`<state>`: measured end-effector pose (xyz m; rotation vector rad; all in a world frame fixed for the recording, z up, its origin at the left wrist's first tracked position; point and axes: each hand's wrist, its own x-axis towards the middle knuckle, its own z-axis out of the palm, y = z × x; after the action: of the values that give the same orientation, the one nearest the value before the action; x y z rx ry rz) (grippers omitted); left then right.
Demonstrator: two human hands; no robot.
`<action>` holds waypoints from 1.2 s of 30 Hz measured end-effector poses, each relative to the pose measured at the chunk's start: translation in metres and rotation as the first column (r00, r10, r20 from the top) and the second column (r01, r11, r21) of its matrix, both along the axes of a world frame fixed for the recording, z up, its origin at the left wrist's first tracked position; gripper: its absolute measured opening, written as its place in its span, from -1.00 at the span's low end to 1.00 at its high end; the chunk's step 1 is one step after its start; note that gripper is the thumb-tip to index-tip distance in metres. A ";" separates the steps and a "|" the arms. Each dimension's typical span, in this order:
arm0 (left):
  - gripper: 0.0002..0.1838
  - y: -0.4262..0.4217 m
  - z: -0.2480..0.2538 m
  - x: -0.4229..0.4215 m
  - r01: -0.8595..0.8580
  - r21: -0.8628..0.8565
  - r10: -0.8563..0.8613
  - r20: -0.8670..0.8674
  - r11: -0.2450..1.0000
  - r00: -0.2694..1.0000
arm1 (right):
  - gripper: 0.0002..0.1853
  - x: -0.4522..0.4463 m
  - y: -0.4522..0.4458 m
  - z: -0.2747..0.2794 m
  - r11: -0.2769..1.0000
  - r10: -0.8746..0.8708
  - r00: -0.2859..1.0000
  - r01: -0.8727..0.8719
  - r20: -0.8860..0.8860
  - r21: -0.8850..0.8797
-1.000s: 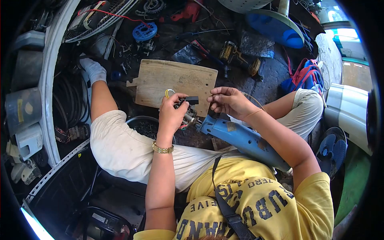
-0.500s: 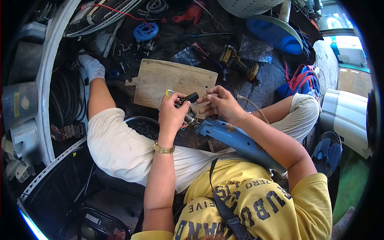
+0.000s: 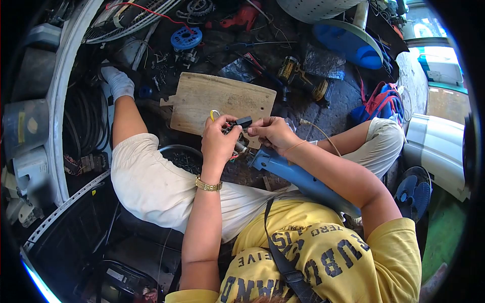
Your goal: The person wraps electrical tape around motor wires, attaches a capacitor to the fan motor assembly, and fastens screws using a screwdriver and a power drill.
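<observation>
My left hand (image 3: 218,140) grips a small black box-shaped part (image 3: 243,121), with dark pieces and a metal part (image 3: 240,147) beside its fingers. Yellow and white wires (image 3: 214,115) loop out above this hand, and red and green ones show below it. The fingers of my right hand (image 3: 272,132) are pinched together at the right end of the black part; anything between the fingertips is too small to make out. Below my right hand, a long blue housing (image 3: 298,174) lies across my lap. Behind both hands is a wooden board (image 3: 217,101).
A yellow and black drill (image 3: 298,78), a plastic bag (image 3: 323,63) and a blue disc (image 3: 186,38) lie beyond the board. A blue and red bag (image 3: 381,103) is at the right, above a blue fan (image 3: 413,194). A white metal frame (image 3: 59,111) runs along the left.
My right hand has moved left to the black part, and its fingers have closed at that part's end. My left hand has stayed nearly in place.
</observation>
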<state>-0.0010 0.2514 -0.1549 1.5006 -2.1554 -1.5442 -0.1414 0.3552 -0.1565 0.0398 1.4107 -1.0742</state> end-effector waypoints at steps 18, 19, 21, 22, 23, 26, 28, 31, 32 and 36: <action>-0.72 -0.002 0.003 -0.002 0.035 -0.093 -0.034 0.006 0.995 0.999 | -0.84 -0.021 -0.008 0.014 0.636 -0.054 0.019 -0.770 -0.998 -0.049; -0.72 -0.002 0.003 -0.003 0.035 -0.088 -0.034 0.004 0.996 0.999 | -0.83 -0.023 -0.010 0.015 0.596 -0.046 -0.002 -0.802 -0.999 -0.026; -0.72 -0.002 0.003 -0.003 0.035 -0.092 -0.034 0.007 0.995 0.999 | -0.84 -0.028 -0.014 0.021 0.575 -0.024 -0.044 -0.818 -0.999 0.022; -0.72 -0.002 0.003 -0.003 0.037 -0.097 -0.036 0.011 0.995 0.999 | -0.85 -0.029 -0.016 0.023 0.554 -0.004 -0.086 -0.829 -0.996 0.070; -0.72 -0.002 0.003 -0.003 0.037 -0.097 -0.036 0.011 0.995 0.999 | -0.85 -0.028 -0.017 0.022 0.555 -0.004 -0.086 -0.829 -0.996 0.069; -0.71 -0.002 0.001 -0.003 0.030 -0.127 -0.028 0.017 0.991 0.999 | -0.86 -0.025 -0.015 0.010 0.640 -0.033 0.030 -0.767 -0.999 -0.045; -0.71 -0.001 0.004 -0.004 0.022 -0.100 -0.018 0.048 0.995 0.999 | -0.88 -0.020 -0.008 0.005 0.815 0.195 0.244 -0.579 -0.950 0.018; -0.74 -0.001 0.001 -0.004 0.010 -0.033 -0.009 0.030 0.999 1.000 | -0.82 -0.011 -0.002 0.006 0.906 0.328 0.743 -0.422 -0.584 -0.027; -0.74 -0.001 0.000 -0.004 0.012 -0.032 -0.011 0.031 0.999 0.999 | -0.77 -0.008 -0.001 -0.002 0.916 0.334 0.757 -0.401 -0.562 0.004; -0.73 -0.001 0.002 -0.002 0.028 -0.088 -0.026 0.021 0.996 0.999 | -0.77 0.001 0.000 -0.012 0.944 0.230 0.766 -0.326 -0.601 -0.054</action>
<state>-0.0035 0.2503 -0.1529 1.4715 -2.2323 -1.4275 -0.1399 0.3554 -0.1685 -0.6584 1.8072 -0.9768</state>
